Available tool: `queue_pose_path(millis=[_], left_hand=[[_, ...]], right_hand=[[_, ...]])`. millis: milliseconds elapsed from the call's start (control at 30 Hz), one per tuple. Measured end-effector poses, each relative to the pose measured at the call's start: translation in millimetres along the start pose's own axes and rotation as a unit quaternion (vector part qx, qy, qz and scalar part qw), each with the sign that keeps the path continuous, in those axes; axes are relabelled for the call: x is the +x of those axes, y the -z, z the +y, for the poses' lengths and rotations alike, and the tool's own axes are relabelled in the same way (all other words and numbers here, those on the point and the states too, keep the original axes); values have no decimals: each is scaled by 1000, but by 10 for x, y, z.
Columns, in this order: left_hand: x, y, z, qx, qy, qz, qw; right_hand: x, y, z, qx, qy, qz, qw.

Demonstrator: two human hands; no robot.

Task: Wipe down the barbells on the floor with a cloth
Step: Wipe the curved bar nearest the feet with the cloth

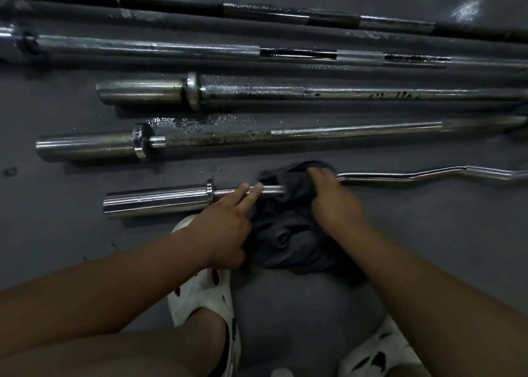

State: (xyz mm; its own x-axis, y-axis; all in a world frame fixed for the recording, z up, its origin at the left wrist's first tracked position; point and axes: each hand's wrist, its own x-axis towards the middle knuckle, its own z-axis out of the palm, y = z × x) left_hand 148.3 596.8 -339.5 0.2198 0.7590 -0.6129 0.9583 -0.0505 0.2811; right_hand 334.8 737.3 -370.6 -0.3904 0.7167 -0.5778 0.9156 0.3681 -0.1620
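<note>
Chrome EZ curl bar (160, 198) lies nearest on the floor (57, 222); probably heavy, stiff, slick; soft dark cloth (288, 233) draped over its shaft; right hand (334, 202) clutches cloth round the bar; left hand (225, 228) steadies shaft with two straight fingers.

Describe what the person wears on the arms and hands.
Nothing shows on either. The left hand and right hand are ungloved, with no rings, watch or bands in view. Both forearms are bare, and no sleeve reaches into the frame.
</note>
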Motion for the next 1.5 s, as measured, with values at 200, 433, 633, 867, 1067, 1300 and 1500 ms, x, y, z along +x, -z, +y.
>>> queue_pose_path(millis=[200,433,633,867,1067,1300,1500], left_hand=[[13,-42,-1,5,-12,1,1000],[19,-44,-11,24,-24,6,999],[12,-13,-24,39,-27,-3,999],[2,0,-12,42,-27,-1,999],[7,1,-6,35,-27,-6,999],[10,9,-11,43,-28,-10,999],[-10,26,-2,34,-29,-5,999]], right_hand=[[-255,-206,-389,-2,100,-57,993],[-144,-196,-147,45,-31,4,998],[-133,-145,-146,49,27,26,998],[-315,-204,-448,52,103,-6,993],[-162,-145,-430,41,-4,9,999],[41,82,-177,58,-15,11,998],[-209,-109,-433,116,143,37,982]])
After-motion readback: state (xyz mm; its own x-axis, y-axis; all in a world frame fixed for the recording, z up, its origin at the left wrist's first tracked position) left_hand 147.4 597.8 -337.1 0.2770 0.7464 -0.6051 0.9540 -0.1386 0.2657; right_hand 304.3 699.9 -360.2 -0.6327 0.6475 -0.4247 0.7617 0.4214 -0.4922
